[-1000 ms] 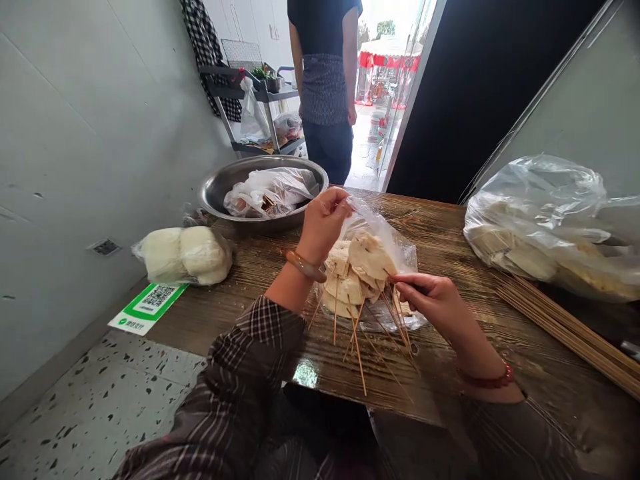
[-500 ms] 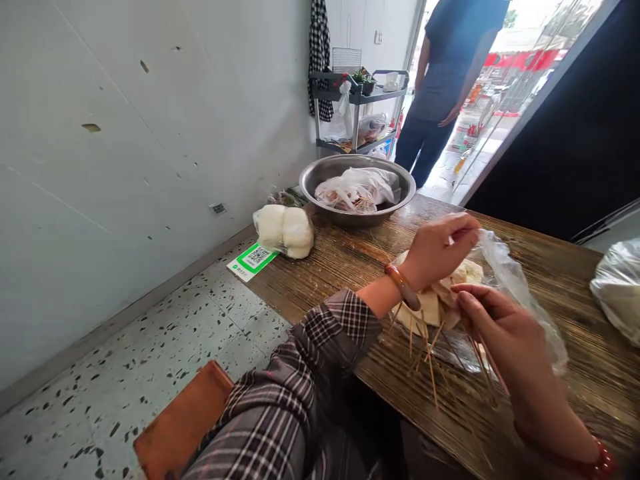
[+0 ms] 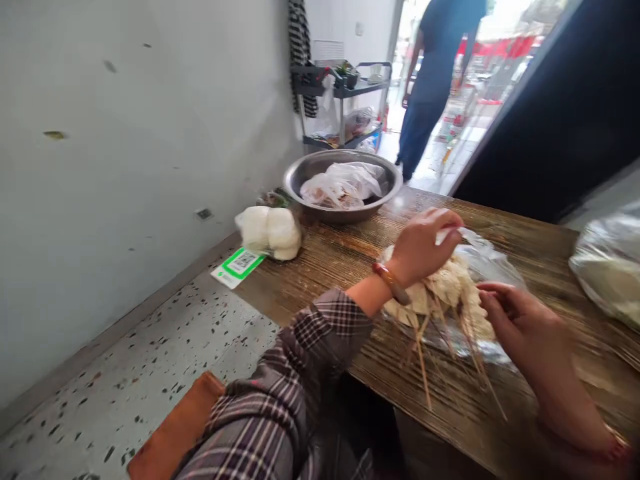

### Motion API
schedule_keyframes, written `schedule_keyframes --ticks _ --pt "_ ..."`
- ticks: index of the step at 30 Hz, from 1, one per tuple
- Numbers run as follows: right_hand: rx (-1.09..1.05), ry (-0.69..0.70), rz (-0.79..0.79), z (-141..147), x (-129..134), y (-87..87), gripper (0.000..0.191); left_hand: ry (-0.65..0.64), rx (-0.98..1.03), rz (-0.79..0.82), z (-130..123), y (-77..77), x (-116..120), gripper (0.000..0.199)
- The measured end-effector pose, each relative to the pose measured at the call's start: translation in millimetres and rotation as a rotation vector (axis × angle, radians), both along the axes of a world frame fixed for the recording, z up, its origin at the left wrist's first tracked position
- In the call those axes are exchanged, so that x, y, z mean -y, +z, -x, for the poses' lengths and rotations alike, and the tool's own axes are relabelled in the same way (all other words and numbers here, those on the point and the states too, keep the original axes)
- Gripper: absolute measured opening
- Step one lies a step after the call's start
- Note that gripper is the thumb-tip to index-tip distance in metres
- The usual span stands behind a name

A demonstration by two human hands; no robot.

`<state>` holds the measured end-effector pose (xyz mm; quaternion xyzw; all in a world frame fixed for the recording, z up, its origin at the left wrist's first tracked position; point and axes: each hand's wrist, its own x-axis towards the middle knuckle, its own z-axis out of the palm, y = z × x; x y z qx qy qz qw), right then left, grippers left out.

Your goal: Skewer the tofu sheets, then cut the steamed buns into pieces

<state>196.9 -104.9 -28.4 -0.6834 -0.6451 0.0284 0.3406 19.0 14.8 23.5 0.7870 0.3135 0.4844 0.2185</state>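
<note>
The slices [image 3: 453, 283] lie heaped on the bag [image 3: 493, 263], on the table [image 3: 345, 267] before you, with their sticks [image 3: 424, 373] pointing back towards you. Your left hand [image 3: 425, 243] is over the far part of the heap, thumb and fingers drawn together on the bag's edge. Your right hand [image 3: 523, 323] is at the heap's right side, fingers curled in near the thumb; you cannot tell here whether it grips anything. Beyond your left hand sits the bowl [image 3: 345, 216] with a white bag [image 3: 350, 181] inside. Left of it are a white packet [image 3: 270, 232] and, near the table's edge, a card [image 3: 238, 267]. A person [image 3: 433, 87] stands by the doorway.
</note>
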Motion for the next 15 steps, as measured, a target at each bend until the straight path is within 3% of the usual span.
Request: schedule_keyframes --ticks 5,15 --pt "0.042 0.002 -0.108 -7.6 -6.3 5.0 0.028 -0.02 0.011 -0.025 -3.1 3.3 0.5 0.011" --pt "0.122 0.081 0.019 -23.0 -7.8 3.8 0.025 -0.112 0.014 -0.153 -11.2 8.8 20.7 0.006"
